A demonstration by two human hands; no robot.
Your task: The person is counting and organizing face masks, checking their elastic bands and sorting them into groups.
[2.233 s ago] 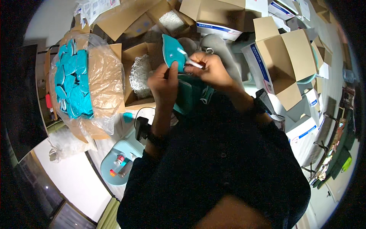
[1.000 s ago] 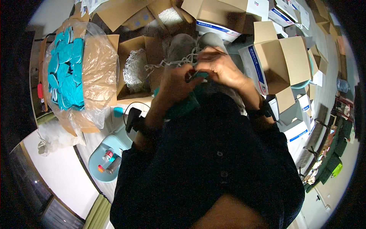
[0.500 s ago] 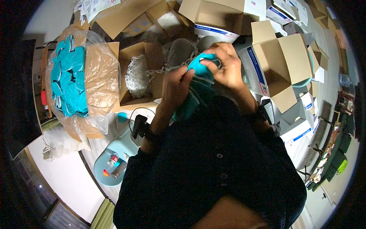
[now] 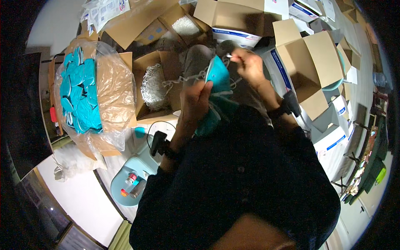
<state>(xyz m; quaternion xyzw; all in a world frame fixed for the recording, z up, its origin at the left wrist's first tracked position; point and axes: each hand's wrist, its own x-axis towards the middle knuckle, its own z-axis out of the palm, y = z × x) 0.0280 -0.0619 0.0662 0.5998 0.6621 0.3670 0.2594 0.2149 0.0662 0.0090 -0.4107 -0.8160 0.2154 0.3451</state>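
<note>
My left hand is closed on a teal face mask, thumb on its face, holding it up in front of my lap. My right hand, a little blurred, pinches the end of a white elastic strap just right of the mask's top. More teal masks with white straps hang or lie below my left hand, partly hidden by my dark top. From the mask a knotted white strap runs left toward a heap of white straps in a cardboard box.
At the left, a clear plastic bag in a carton holds a pile of teal masks. A pale blue stool carries bottles. Open cartons stand to the right, another carton ahead.
My right hand has come off the mask's top edge and moved right, with a strap end between its fingers. My left hand keeps hold of the mask, which now stands more upright.
</note>
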